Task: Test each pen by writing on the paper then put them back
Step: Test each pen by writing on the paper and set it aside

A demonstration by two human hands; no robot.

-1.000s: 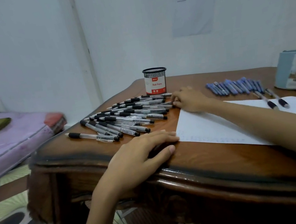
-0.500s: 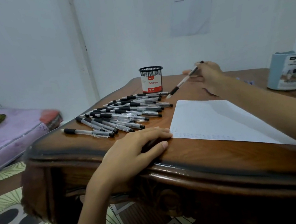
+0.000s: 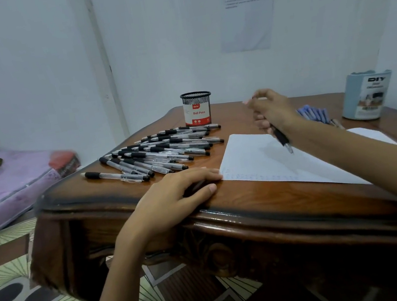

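Right hand (image 3: 273,112) has swung its pen (image 3: 281,138) tip-down over the paper (image 3: 259,164).

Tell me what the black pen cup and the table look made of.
Pen cup: likely metal mesh, matte black, judging by its see-through grid rim; a red-and-white label wraps it. Table: wood, glossy varnish, showing grain, sheen and a carved edge.

The right hand (image 3: 273,110) is showing up blurred, its fingers running together and hiding the upper half of the pen (image 3: 282,140). Its wrist is covering part of the blue pens (image 3: 312,112), and the forearm is cutting across the paper (image 3: 253,157). The wall notice (image 3: 248,9) is carrying print too small to read.
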